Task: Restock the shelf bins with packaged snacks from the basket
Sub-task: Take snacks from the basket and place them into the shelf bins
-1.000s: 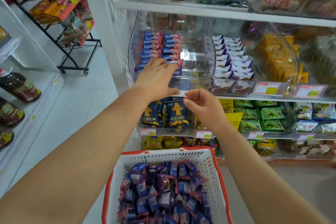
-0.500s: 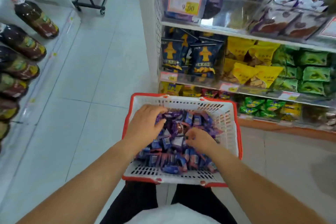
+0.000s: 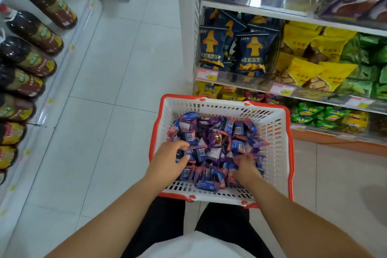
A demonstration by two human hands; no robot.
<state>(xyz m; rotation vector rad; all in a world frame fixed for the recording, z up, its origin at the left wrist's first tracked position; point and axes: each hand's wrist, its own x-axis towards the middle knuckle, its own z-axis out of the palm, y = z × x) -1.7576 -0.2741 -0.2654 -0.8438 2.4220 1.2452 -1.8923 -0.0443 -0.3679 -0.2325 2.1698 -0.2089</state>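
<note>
The shelf [image 3: 293, 16] stands just behind the white basket [image 3: 274, 132] on the floor, where the snack packets [image 3: 213, 148] lie heaped. Left hand [image 3: 167, 159] and right hand [image 3: 246, 168] both curl into the heap, grasping packets; an overfull, loose clutch of slippery wrappers could spill on lifting.

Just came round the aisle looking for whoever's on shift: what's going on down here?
A person is restocking snacks. Both hands are down in a white basket with a red rim on the floor by the shelves: the left hand and the right hand are digging into the heap of small blue and purple snack packets, fingers curled among them. Nothing is lifted out yet.
</note>
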